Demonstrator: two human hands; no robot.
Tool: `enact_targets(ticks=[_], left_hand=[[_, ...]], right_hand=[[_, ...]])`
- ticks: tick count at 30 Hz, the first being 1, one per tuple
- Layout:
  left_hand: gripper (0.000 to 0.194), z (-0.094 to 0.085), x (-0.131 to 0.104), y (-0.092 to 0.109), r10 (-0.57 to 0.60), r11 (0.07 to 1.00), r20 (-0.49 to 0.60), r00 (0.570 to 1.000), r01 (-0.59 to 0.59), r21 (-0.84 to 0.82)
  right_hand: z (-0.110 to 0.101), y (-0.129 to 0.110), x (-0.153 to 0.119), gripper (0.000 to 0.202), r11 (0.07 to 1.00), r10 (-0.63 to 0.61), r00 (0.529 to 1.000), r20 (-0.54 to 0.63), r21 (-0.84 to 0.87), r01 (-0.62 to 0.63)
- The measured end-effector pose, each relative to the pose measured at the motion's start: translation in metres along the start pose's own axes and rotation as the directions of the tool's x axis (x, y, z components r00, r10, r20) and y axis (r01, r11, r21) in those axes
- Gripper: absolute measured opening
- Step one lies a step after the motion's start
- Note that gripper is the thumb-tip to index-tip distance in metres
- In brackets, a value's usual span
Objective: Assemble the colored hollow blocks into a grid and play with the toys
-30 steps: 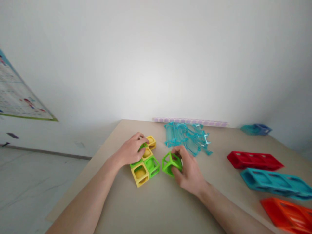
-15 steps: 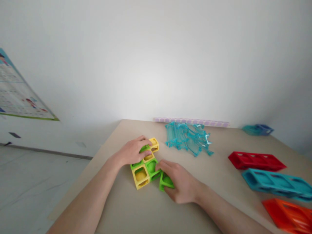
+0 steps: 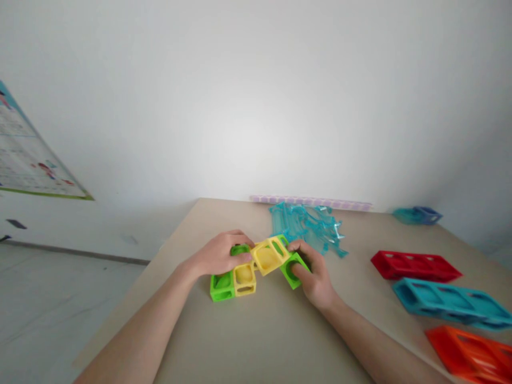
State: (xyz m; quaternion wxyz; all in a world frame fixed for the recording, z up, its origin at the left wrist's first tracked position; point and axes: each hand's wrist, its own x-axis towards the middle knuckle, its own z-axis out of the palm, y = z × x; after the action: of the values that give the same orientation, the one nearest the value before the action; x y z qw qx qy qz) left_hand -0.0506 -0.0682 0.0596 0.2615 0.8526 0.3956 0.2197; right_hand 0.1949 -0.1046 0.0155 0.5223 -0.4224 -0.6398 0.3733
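Observation:
Hollow yellow and green cube blocks form a joined cluster between my hands. My left hand [image 3: 226,252] is closed over its left part, fingers across a green block and thumb near a yellow block [image 3: 245,280]. A green block [image 3: 222,288] sits at the lower left corner. Toward the right, a yellow block [image 3: 267,258] tilts upward. My right hand [image 3: 318,277] pinches a green block [image 3: 294,271] at the right end, thumb over its opening. Whether that block is fully joined to the yellow one I cannot tell.
Translucent blue curved pieces [image 3: 306,224] lie behind the blocks. A purple patterned strip [image 3: 312,202] runs along the wall. To the right are red [image 3: 416,265], teal [image 3: 452,302] and orange [image 3: 472,352] block rows. A dark blue block [image 3: 427,215] sits far right.
The cluster has been turned, its right side lifted and tilted. My right hand has moved up and right with a green block. My left hand stays over the cluster.

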Motion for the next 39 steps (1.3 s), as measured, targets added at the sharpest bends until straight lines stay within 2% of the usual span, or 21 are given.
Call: enact_targets(ticks=[2, 5, 7, 9, 10, 12, 14, 16, 22, 29, 32, 34, 37, 39], left_hand=[[0.027, 0.003, 0.0, 0.002, -0.019, 0.992, 0.024, 1.0, 0.022, -0.128], [0.06, 0.01, -0.002, 0.003, -0.038, 0.948, 0.044, 0.998, 0.05, -0.316], [0.084, 0.016, -0.002, 0.004, -0.025, 0.928, 0.023, 0.999, 0.032, -0.371], [0.094, 0.021, -0.002, 0.004, -0.006, 0.932, -0.031, 1.0, -0.006, -0.362], [0.09, 0.022, -0.002, 0.005, 0.005, 0.938, -0.063, 0.998, -0.027, -0.346], [0.069, 0.024, 0.0, 0.005, 0.021, 0.949, -0.105, 0.994, -0.052, -0.311], [0.045, 0.025, 0.003, 0.005, 0.009, 0.955, -0.118, 0.993, -0.044, -0.295], [0.034, 0.026, 0.005, 0.003, -0.025, 0.956, -0.12, 0.992, -0.011, -0.294], [0.024, 0.025, 0.007, -0.004, -0.086, 0.967, -0.147, 0.985, 0.047, -0.25], [0.028, 0.026, 0.007, -0.009, -0.119, 0.993, -0.228, 0.966, 0.122, -0.002], [0.022, 0.026, 0.008, -0.011, -0.152, 0.987, -0.231, 0.961, 0.159, 0.015], [0.012, 0.025, 0.008, -0.011, -0.177, 0.984, -0.225, 0.958, 0.177, -0.02], [0.024, 0.024, 0.008, -0.009, -0.16, 0.986, -0.205, 0.965, 0.149, -0.069], [0.029, 0.024, 0.008, -0.008, -0.135, 0.991, -0.161, 0.978, 0.13, -0.039]], right_hand=[[0.001, 0.0, 0.0, 0.021, 0.995, -0.042, 0.996, -0.073, -0.09, 0.035], [0.001, -0.004, 0.001, 0.021, 0.961, -0.071, 0.988, -0.135, -0.273, 0.032], [0.002, -0.009, 0.002, 0.023, 0.923, -0.066, 0.988, -0.141, -0.385, 0.007], [0.003, -0.013, 0.002, 0.025, 0.889, -0.053, 0.992, -0.119, -0.459, -0.008], [0.003, -0.014, 0.003, 0.027, 0.878, -0.045, 0.994, -0.099, -0.479, -0.008], [0.003, -0.016, 0.003, 0.031, 0.87, -0.036, 0.998, -0.058, -0.494, 0.002], [0.003, -0.016, 0.004, 0.032, 0.874, -0.033, 0.999, -0.023, -0.486, 0.017], [0.003, -0.016, 0.003, 0.031, 0.883, -0.035, 0.999, 0.013, -0.468, 0.037], [0.003, -0.011, 0.003, 0.036, 0.936, 0.016, 0.991, 0.135, -0.349, 0.032], [0.006, -0.011, 0.006, 0.035, 0.979, 0.147, 0.946, 0.289, -0.177, -0.098], [0.006, -0.012, 0.008, 0.036, 0.981, 0.173, 0.928, 0.329, -0.137, -0.135], [0.006, -0.013, 0.009, 0.034, 0.981, 0.189, 0.918, 0.347, -0.117, -0.157], [0.007, -0.014, 0.01, 0.03, 0.979, 0.204, 0.907, 0.369, -0.09, -0.183], [0.007, -0.013, 0.011, 0.027, 0.978, 0.207, 0.909, 0.362, -0.054, -0.201]])
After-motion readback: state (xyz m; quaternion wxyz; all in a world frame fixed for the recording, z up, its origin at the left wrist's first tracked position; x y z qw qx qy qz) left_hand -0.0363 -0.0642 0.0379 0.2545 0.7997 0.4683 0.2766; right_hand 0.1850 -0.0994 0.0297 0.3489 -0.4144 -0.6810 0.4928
